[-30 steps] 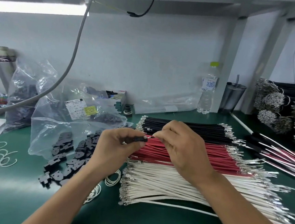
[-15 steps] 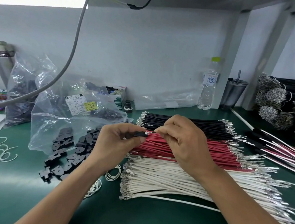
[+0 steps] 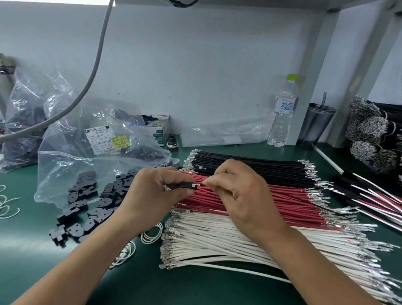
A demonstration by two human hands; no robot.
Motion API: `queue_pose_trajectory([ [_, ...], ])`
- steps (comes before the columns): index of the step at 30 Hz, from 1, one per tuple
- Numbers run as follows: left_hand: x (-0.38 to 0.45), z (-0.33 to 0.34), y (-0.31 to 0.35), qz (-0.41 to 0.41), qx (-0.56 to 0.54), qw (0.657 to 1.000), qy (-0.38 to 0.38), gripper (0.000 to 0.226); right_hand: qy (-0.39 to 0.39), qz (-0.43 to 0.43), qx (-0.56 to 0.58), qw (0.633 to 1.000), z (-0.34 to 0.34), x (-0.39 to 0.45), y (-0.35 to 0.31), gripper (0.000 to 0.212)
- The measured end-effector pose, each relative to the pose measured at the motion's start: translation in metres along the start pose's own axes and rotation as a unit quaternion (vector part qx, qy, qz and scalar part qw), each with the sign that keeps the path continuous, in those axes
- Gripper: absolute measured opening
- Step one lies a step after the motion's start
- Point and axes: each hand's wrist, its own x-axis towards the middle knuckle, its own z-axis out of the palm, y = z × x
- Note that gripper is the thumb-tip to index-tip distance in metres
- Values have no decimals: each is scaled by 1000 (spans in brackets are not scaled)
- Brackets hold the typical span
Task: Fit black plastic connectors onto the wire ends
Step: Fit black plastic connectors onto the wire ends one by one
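Over green bench [image 3: 182, 294], left hand [image 3: 153, 197] pinches connector [image 3: 185, 185]; right hand [image 3: 242, 195] (seemingly) pinches wire [image 3: 295, 198].

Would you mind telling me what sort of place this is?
Probably a wire-harness assembly bench in a factory: sorted stacks of black wires, red wires and white wires with crimped terminals, and loose black connectors beside a labelled parts bag.

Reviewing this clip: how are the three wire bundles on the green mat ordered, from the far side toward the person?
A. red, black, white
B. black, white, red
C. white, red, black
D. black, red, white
D: the black wires lie farthest back, the red wires in the middle under the hands, and the white wires nearest the person.
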Motion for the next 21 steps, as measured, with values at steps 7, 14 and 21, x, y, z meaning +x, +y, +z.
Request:
queue_pose_trajectory([
  [7,-1,3,4,37,96,995,6,24,-11,29,18,999,4,0,-4,12],
  [14,0,-2,5,-19,-29,999,-4,32,-14,60,34,998,3,2,0,11],
  [21,-1,-2,7,-32,-15,999,-16,28,-17,25,-30,999,3,1,-3,6],
])
